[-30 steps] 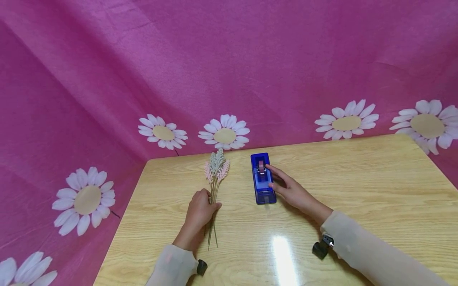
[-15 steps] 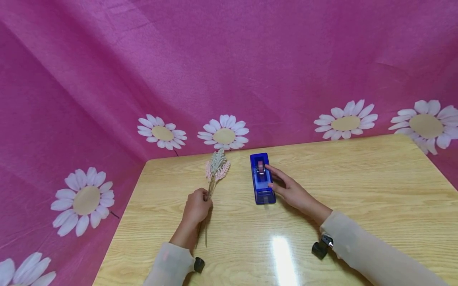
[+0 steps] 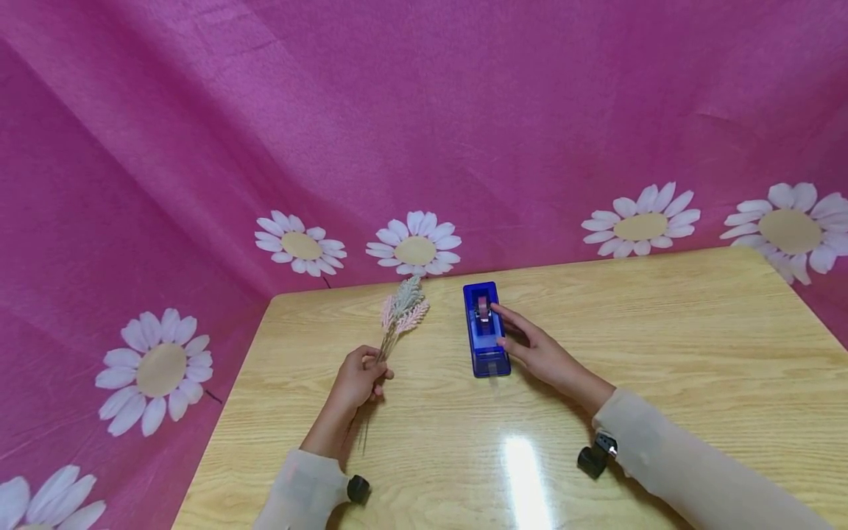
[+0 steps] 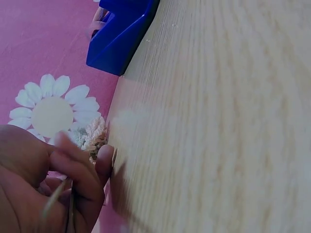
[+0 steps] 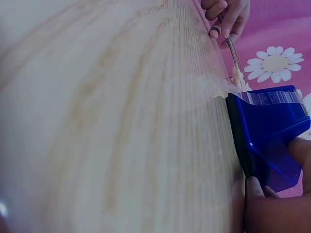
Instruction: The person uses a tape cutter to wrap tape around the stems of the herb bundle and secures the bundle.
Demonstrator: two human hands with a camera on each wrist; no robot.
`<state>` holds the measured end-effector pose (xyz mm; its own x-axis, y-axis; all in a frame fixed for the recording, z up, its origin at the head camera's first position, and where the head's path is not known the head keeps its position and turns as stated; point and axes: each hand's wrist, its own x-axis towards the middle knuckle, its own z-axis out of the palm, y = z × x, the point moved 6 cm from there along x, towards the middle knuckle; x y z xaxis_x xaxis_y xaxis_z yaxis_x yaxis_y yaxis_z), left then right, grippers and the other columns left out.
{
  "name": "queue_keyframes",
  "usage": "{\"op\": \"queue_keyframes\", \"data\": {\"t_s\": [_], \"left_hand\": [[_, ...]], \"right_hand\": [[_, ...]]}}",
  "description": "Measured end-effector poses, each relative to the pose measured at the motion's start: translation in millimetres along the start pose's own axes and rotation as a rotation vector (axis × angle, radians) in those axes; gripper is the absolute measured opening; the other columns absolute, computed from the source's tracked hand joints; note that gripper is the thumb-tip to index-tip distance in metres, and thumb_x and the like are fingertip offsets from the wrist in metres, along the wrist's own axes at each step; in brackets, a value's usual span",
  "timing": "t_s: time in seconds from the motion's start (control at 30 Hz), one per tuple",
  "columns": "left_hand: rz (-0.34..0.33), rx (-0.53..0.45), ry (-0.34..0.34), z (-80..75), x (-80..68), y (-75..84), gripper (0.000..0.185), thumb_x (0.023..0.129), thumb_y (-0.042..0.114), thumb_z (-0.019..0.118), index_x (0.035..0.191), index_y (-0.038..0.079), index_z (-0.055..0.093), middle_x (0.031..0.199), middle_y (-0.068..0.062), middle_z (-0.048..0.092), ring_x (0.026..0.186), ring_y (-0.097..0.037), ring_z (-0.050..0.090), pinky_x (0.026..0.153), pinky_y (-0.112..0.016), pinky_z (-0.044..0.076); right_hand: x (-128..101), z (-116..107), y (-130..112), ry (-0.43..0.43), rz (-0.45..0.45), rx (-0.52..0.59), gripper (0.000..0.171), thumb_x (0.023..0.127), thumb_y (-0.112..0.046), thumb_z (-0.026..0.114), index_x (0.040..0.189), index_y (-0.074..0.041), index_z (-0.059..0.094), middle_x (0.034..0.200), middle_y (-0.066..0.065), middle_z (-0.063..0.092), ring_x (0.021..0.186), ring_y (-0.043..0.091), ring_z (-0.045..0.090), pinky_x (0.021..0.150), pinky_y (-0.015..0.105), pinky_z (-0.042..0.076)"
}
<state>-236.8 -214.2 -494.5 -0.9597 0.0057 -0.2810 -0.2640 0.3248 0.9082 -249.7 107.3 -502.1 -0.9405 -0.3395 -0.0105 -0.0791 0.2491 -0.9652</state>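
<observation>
Head view, starting nearest: a glare patch sits on the wooden table (image 3: pixel 662 368), with both sleeved forearms reaching forward over it. The left hand (image 3: pixel 358 379) has its fingers curled round the thin stems of a small dried sprig (image 3: pixel 400 313), pinching them low down; the stem ends trail back under the wrist and the pale pink and grey tips point away toward the far edge. The sprig looks lifted a little at the tips, though whether the stems rest on the wood I cannot tell. The left wrist view is blurred but shows fingers (image 4: pixel 80 167) closed on the stems.

To the right, apart from the sprig, the right hand (image 3: pixel 536 352) lies against the side of a blue tape dispenser (image 3: pixel 486 331), forefinger stretched along it toward the roll and thumb near its front end. The fingers look fairly straight, steadying rather than wrapping it. The right wrist view shows a strip of clear tape (image 5: pixel 272 97) along the dispenser's top edge.

Judging by this, the sprig is gathered and in hand and the dispenser is braced, but no tape is on the stems yet; binding them appears to be what is left.

Beyond the table hangs a pink cloth (image 3: pixel 464 110) printed with daisies.
</observation>
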Motion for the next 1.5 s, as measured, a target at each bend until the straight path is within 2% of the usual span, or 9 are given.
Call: {"op": "queue_keyframes", "data": {"t_s": [0.17, 0.27, 0.4, 0.57, 0.9, 1.2, 1.37, 1.5], "left_hand": [[-0.001, -0.047, 0.004, -0.2, -0.6, -2.5, 0.019, 0.106, 0.0, 0.053, 0.123, -0.008, 0.052, 0.074, -0.008, 0.07, 0.05, -0.008, 0.04, 0.044, -0.02, 0.032], [-0.005, -0.057, 0.022, -0.8, -0.8, -3.6, 0.019, 0.108, 0.006, 0.05, 0.12, -0.008, 0.054, 0.071, -0.005, 0.067, 0.052, -0.009, 0.042, 0.045, -0.021, 0.032], [-0.009, -0.049, 0.049, -1.9, -0.4, -5.3, 0.028, 0.112, 0.013, 0.042, 0.118, -0.009, 0.057, 0.068, -0.003, 0.063, 0.053, -0.009, 0.043, 0.044, -0.02, 0.032], [-0.015, -0.064, 0.063, -2.5, 0.6, -8.2, 0.035, 0.113, 0.011, 0.036, 0.114, -0.014, 0.061, 0.066, -0.002, 0.059, 0.053, -0.007, 0.043, 0.042, -0.019, 0.03], [0.041, -0.063, 0.069, -5.5, -0.4, -3.3, 0.032, 0.112, 0.006, 0.039, 0.112, -0.016, 0.062, 0.072, -0.007, 0.06, 0.059, -0.011, 0.049, 0.047, -0.02, 0.032], [0.052, -0.09, 0.066, -6.4, -1.8, -1.1, 0.028, 0.11, 0.004, 0.045, 0.112, -0.015, 0.065, 0.065, 0.0, 0.063, 0.05, -0.007, 0.043, 0.041, -0.017, 0.028], [0.076, -0.112, 0.063, -5.1, -4.3, 3.9, 0.026, 0.108, 0.0, 0.047, 0.112, -0.019, 0.064, 0.064, 0.0, 0.065, 0.051, -0.005, 0.05, 0.043, -0.016, 0.03], [0.08, -0.115, 0.068, -3.7, -6.6, 9.4, 0.024, 0.107, -0.001, 0.049, 0.11, -0.019, 0.064, 0.063, 0.0, 0.065, 0.054, -0.006, 0.055, 0.047, -0.016, 0.033]], "right_hand": [[0.0, 0.0, 0.7, 0.001, 0.0, 0.012, 0.061, 0.109, -0.018, 0.052, 0.164, -0.028, 0.029, 0.164, 0.022, 0.033, 0.152, 0.043, 0.027, 0.122, 0.062, 0.019], [-0.4, 0.1, 0.7, 0.001, 0.001, 0.008, 0.061, 0.109, -0.019, 0.053, 0.164, -0.029, 0.029, 0.164, 0.022, 0.033, 0.152, 0.043, 0.027, 0.121, 0.063, 0.02], [-0.7, 0.5, 0.8, -0.001, 0.008, 0.002, 0.061, 0.109, -0.02, 0.052, 0.164, -0.03, 0.028, 0.164, 0.022, 0.032, 0.152, 0.044, 0.027, 0.121, 0.063, 0.02], [-1.0, 1.3, -0.1, -0.006, 0.009, 0.008, 0.061, 0.109, -0.021, 0.053, 0.164, -0.03, 0.028, 0.164, 0.023, 0.032, 0.152, 0.045, 0.026, 0.121, 0.065, 0.019], [-0.6, 0.3, -1.0, 0.025, 0.023, 0.043, 0.062, 0.108, -0.017, 0.055, 0.163, -0.03, 0.031, 0.165, 0.021, 0.031, 0.152, 0.044, 0.025, 0.122, 0.062, 0.019], [-2.9, 0.2, -3.4, 0.062, 0.006, 0.075, 0.06, 0.107, -0.015, 0.056, 0.162, -0.026, 0.035, 0.164, 0.02, 0.034, 0.151, 0.042, 0.03, 0.122, 0.06, 0.022], [-6.7, 1.1, -4.4, 0.088, 0.01, 0.082, 0.057, 0.107, -0.015, 0.056, 0.161, -0.025, 0.039, 0.163, 0.016, 0.038, 0.151, 0.038, 0.031, 0.122, 0.057, 0.024], [-11.0, 1.4, -3.2, 0.127, -0.001, 0.082, 0.053, 0.107, -0.012, 0.057, 0.158, -0.017, 0.043, 0.158, 0.018, 0.045, 0.147, 0.038, 0.039, 0.121, 0.055, 0.028]]}}
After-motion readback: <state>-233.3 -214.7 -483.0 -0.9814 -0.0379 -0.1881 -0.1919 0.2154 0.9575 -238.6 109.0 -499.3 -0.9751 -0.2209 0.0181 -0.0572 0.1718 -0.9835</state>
